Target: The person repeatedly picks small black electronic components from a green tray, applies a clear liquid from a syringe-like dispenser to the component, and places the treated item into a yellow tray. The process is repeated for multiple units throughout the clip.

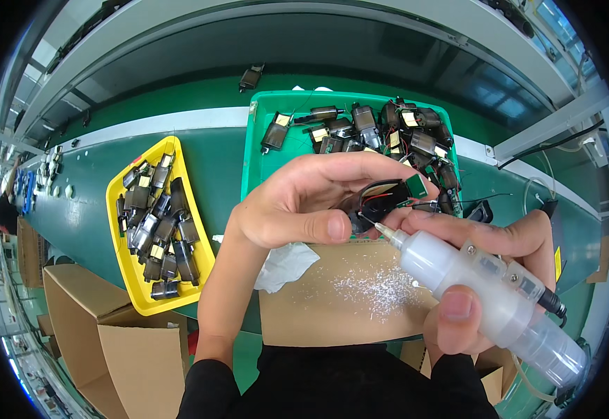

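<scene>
Above the bench, my left hand [297, 192] is closed round a small black plastic housing [383, 199], its thumb pressed along the lower side. A green circuit board [416, 185] and red and black wires stick out of the housing. My right hand [503, 239] grips a thick, translucent white dispensing syringe [451, 274], thumb below and fingers above. Its tapered nozzle [387, 232] points up and left, close against the housing's lower edge; whether the tip touches cannot be made out. A metal-screwed clip and a dark cable fitting sit on the syringe's side.
A green tray [254, 140] of dark wired units stands behind my hands, a yellow tray [191, 237] of similar units to the left. Below lie cardboard [304, 314] strewn with white bits and a crumpled tissue [287, 265]. An open carton [140, 356] stands lower left.
</scene>
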The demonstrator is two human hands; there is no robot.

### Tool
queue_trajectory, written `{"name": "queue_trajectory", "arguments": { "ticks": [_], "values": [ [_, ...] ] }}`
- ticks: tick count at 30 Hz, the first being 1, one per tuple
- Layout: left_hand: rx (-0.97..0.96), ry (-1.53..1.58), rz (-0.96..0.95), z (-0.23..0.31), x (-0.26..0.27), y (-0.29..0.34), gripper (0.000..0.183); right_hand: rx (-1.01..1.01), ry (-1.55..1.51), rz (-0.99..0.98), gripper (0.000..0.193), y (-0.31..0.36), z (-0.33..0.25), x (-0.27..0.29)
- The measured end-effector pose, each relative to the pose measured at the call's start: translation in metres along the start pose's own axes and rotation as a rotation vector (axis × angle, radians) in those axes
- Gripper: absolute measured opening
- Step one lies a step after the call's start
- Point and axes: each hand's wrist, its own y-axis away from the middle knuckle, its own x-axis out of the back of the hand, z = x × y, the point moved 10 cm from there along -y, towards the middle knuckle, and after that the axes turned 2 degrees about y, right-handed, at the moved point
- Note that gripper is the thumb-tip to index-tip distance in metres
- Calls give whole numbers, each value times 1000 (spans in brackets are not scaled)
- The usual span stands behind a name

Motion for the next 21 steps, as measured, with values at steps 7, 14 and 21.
{"name": "queue_trajectory", "arguments": {
  "ticks": [7, 14, 21],
  "values": [
    [-108, 43, -13, 6, -5, 1, 69, 1, 76, -137, 47, 7, -3, -7],
    [-164, 22, -75, 8, -7, 0, 62, -47, 108, -198, 48, 5, -5, -12],
    [-171, 17, -101, 12, -10, 3, 58, -96, 72, -116, 49, 6, -4, -10]
  ]
}}
